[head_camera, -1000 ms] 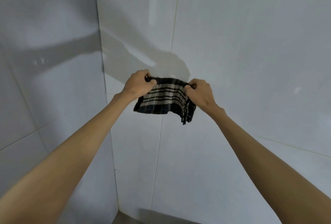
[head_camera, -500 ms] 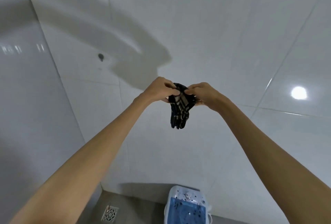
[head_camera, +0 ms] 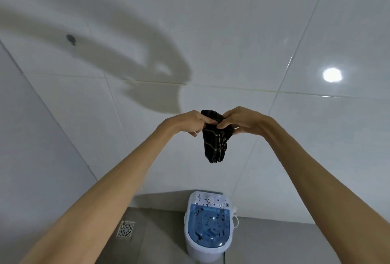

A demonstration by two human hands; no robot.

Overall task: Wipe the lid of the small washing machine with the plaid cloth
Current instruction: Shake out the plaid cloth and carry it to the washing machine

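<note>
A dark plaid cloth hangs folded in the air in front of the tiled wall. My left hand and my right hand pinch its top edge, close together, at arm's length. Far below them, on the floor against the wall, stands the small white washing machine. Its translucent blue lid is closed and carries dark specks. A white control panel with a knob sits behind the lid.
White glossy wall tiles fill most of the view, with a wall corner on the left. A floor drain grate lies on the grey floor left of the machine. A white cord hangs at the machine's right side. A small dark hook is on the wall.
My hands came together and the spread cloth became a narrow hanging fold. The view tilted down, so the washing machine and the floor came into sight.
</note>
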